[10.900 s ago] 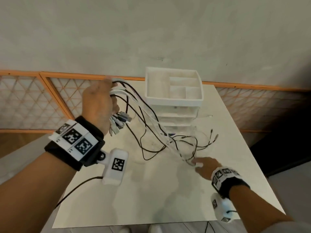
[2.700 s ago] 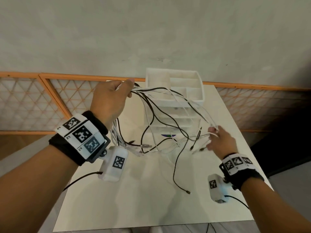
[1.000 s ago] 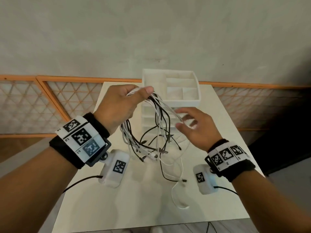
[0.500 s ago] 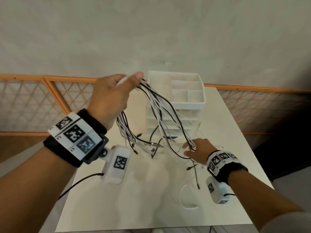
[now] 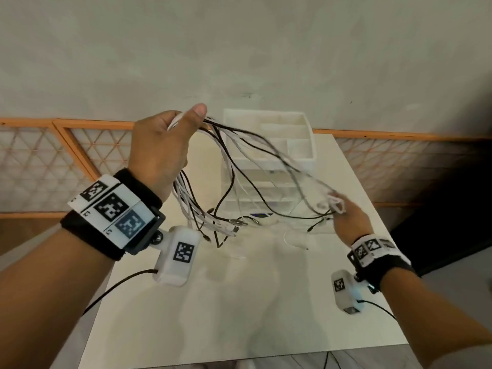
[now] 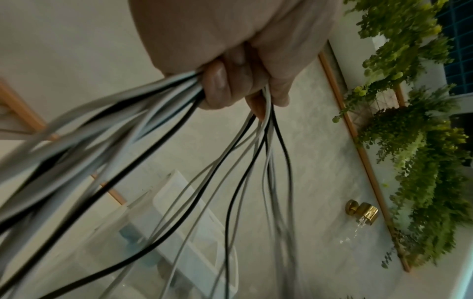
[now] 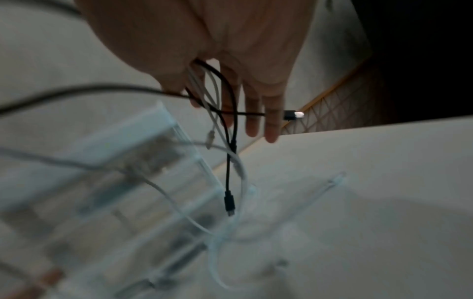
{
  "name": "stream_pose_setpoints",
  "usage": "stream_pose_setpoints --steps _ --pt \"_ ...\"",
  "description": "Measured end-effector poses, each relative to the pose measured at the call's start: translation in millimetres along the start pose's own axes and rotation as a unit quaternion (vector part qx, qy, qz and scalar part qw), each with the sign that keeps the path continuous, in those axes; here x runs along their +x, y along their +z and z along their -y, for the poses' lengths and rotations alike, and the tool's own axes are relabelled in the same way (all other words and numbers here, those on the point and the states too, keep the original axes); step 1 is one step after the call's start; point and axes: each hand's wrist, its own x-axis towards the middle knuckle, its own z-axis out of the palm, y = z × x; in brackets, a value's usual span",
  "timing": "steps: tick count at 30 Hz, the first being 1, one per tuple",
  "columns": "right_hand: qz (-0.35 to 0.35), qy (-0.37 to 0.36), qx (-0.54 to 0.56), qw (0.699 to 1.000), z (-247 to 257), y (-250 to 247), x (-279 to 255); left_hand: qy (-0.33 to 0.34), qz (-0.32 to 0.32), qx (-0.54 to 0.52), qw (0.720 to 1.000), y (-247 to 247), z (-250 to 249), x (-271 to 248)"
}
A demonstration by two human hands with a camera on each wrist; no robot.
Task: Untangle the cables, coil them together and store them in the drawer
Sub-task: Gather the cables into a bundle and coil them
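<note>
**Both hands on the cable bundle above the table**

From the head camera: the left hand is raised high, thumb pressed down over a bundle of black and white cables, fingers curled round them. Loose ends drop below that hand, their plugs dangling just above the white table. More strands arc across in front of the drawer unit, a white organiser tray on top of clear drawers, standing at the far side of the table. Over on the right, the right hand sits low and near the table, the far ends of the cables gathered at its fingertips; the picture there is blurred.

Left wrist camera now: the left hand's fingers are wrapped tight round the cables, which fan out in two groups, one sweeping left, one hanging straight down toward the drawer unit. Green foliage and a brass spout line the wall behind.

Right wrist camera: the right hand pinches black and white cables between thumb and forefinger, the other fingers stretched straight. A black plug hangs below, another sticks out sideways past the fingers. The drawer unit is a blur to the left.
</note>
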Motion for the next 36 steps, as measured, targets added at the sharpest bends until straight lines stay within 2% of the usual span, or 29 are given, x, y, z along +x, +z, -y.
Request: stream_pose_setpoints --steps 2,3,4,6,9,13,14,16,19,21,23,25,27,29,32,36 --pt "0.048 0.027 -0.191 0.980 -26.9 11.9 -9.0 0.004 -0.008 -0.015 1.000 -0.7 -0.8 0.8" --pt "0.077 0.054 -0.240 0.966 -41.3 17.4 -12.4 0.005 -0.013 -0.015 1.000 -1.2 -1.6 0.7" --pt "0.109 0.077 -0.264 0.955 -51.0 20.6 -18.1 0.005 -0.016 -0.015 1.000 -1.7 -2.3 0.7" --pt "0.130 0.115 -0.261 0.949 -57.7 24.9 -21.1 0.001 -0.015 -0.010 1.000 -3.5 -2.4 0.8" --pt "0.139 0.103 -0.259 0.950 -47.5 22.2 -18.4 -0.009 0.015 0.001 1.000 -4.9 0.9 -1.2" --pt "0.122 0.011 -0.250 0.960 12.5 12.1 -23.2 -0.019 0.057 0.040 0.997 1.4 10.2 -9.1" --pt "0.101 -0.029 -0.215 0.971 32.8 9.2 -27.3 -0.023 0.065 0.049 0.996 3.6 11.6 -11.9" --pt "0.073 -0.154 -0.093 0.981 82.4 4.0 -41.7 -0.033 0.094 0.060 0.993 7.8 14.1 -17.1" --pt "0.116 -0.262 0.086 0.954 152.0 0.4 -67.1 -0.033 0.160 0.080 0.983 14.6 12.1 -26.1" --pt "0.120 -0.299 0.105 0.941 175.7 4.5 -75.9 -0.019 0.199 0.091 0.976 18.1 8.0 -30.5" --pt "0.113 -0.316 0.061 0.940 175.9 12.8 -75.3 0.001 0.210 0.097 0.973 17.6 2.6 -33.2" --pt "0.126 -0.285 -0.007 0.950 158.5 22.0 -67.4 0.023 0.200 0.093 0.975 12.4 -0.4 -31.7" --pt "0.170 -0.195 -0.045 0.965 131.8 26.9 -56.2 0.039 0.179 0.093 0.979 6.5 -0.9 -27.5" --pt "0.193 -0.125 -0.109 0.967 98.7 31.5 -43.8 0.045 0.157 0.073 0.984 2.0 -0.8 -23.9" --pt "0.182 -0.069 -0.209 0.958 60.2 35.9 -31.8 0.043 0.127 0.036 0.990 -0.7 -3.3 -21.2" --pt "0.160 0.003 -0.233 0.959 33.6 26.9 -16.1 0.049 0.085 0.008 0.995 -2.0 -12.8 -16.4"
